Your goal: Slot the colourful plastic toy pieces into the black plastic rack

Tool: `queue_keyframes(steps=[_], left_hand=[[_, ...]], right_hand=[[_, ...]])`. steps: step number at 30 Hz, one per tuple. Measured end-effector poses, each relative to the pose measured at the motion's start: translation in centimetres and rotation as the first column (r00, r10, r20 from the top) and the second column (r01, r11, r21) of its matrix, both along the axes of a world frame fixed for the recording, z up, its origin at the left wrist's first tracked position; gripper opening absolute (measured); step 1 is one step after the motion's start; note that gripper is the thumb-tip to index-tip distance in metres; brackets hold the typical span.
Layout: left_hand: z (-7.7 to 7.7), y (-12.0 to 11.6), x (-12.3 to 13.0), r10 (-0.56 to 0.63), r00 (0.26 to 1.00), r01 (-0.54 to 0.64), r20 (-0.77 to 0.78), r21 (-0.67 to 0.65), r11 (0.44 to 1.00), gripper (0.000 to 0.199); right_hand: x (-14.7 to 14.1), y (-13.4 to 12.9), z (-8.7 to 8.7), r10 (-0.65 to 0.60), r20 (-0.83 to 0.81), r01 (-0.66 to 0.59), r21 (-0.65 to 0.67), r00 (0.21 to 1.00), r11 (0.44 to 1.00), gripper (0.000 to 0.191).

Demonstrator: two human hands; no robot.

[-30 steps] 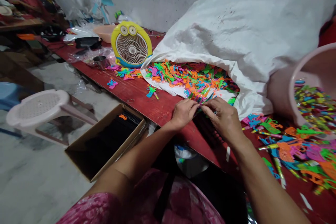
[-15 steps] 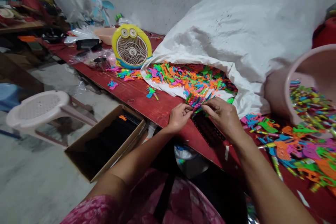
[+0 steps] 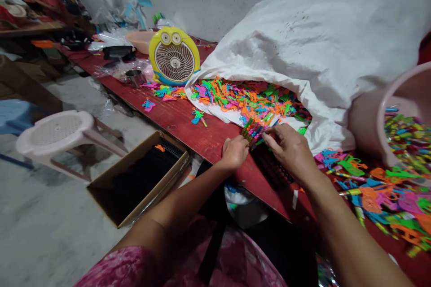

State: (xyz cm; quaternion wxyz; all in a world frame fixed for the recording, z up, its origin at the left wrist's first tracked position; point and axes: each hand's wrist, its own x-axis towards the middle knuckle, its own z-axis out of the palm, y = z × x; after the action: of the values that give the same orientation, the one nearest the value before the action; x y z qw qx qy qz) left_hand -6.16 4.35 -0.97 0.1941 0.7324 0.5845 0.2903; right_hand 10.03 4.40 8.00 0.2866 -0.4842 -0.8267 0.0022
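Observation:
A black slotted tray (image 3: 271,168) lies on the red table in front of me, with small bright plastic pieces (image 3: 254,132) at its far end. My left hand (image 3: 235,152) is closed at the tray's far left corner, right by those pieces; what its curled fingers hold is hidden. Over the tray's far right side, my right hand (image 3: 291,148) has thumb and fingers pinched together, and anything between them is too small to name. Just beyond both hands, a white sack (image 3: 303,40) spills a heap of orange, green, pink and blue plastic pieces (image 3: 245,98).
A pink bucket (image 3: 367,116) of small shiny tubes lies tipped at the right, near a pile of toys (image 3: 380,197). A yellow fan (image 3: 175,60) stands at the back. Left below the table are a cardboard box (image 3: 141,215) with black trays and a stool (image 3: 57,130).
My left hand's fingers have curled in closer to the pieces at the tray's far end. The right hand stays pinched over the tray. The whole view has shifted slightly.

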Motion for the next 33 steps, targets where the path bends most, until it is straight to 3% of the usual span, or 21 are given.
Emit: queue_keyframes(steps=[3,6,9,12,16,21,24,27,30,32,33], left_hand=[[-0.5,0.1,-0.6,0.03,0.998,-0.03,0.05,-0.002,1.0,0.005],[-1.2,1.0,-1.2,0.062,0.961,-0.078,0.268,0.049,0.996,0.03],[-1.7,2.5,-1.4,-0.031,0.883,-0.017,0.468,0.099,0.995,0.047],[-2.0,3.7,-1.3,-0.034,0.821,0.023,0.57,0.026,0.999,0.048],[-2.1,3.8,-1.3,0.004,0.841,0.018,0.541,-0.036,0.999,0.05],[-1.4,1.6,-1.1,0.032,0.902,-0.035,0.431,-0.001,0.999,0.051],[-1.3,-0.8,-0.5,0.094,0.926,-0.073,0.366,-0.07,0.995,0.053],[-1.5,-3.2,-0.3,0.099,0.935,-0.066,0.34,-0.109,0.992,0.055],[-0.6,-5.0,-0.9,0.136,0.935,-0.159,0.327,0.046,0.986,0.055],[1.3,-5.1,-1.5,0.126,0.947,-0.219,0.295,0.306,0.927,0.051],[2.6,-4.9,-1.7,0.083,0.963,-0.191,0.256,0.434,0.88,0.049]], right_hand=[[-0.4,-0.2,0.0,-0.079,0.007,0.079,0.056,0.997,0.995,0.03],[-0.9,0.0,0.3,-0.1,0.114,0.081,0.156,0.988,0.984,0.034],[-1.2,0.5,0.5,-0.156,0.2,0.112,0.213,0.967,0.971,0.026],[-1.3,0.8,0.4,-0.199,0.215,0.149,0.228,0.956,0.962,0.025],[-1.0,0.7,-0.1,-0.148,0.194,0.1,0.239,0.97,0.966,0.026],[-0.3,-0.1,-0.2,-0.05,0.094,0.029,0.215,0.994,0.976,0.022],[0.5,-1.7,-0.1,0.029,-0.037,-0.022,0.172,0.999,0.985,0.028],[1.9,-4.5,-1.0,-0.028,-0.267,0.077,0.177,0.963,0.981,0.045],[3.4,-7.4,-3.4,-0.234,-0.5,0.312,0.077,0.834,0.947,0.042],[3.9,-8.7,-5.5,-0.338,-0.562,0.346,-0.097,0.755,0.933,0.033],[3.9,-8.9,-6.5,-0.35,-0.562,0.31,-0.169,0.749,0.936,0.031]])
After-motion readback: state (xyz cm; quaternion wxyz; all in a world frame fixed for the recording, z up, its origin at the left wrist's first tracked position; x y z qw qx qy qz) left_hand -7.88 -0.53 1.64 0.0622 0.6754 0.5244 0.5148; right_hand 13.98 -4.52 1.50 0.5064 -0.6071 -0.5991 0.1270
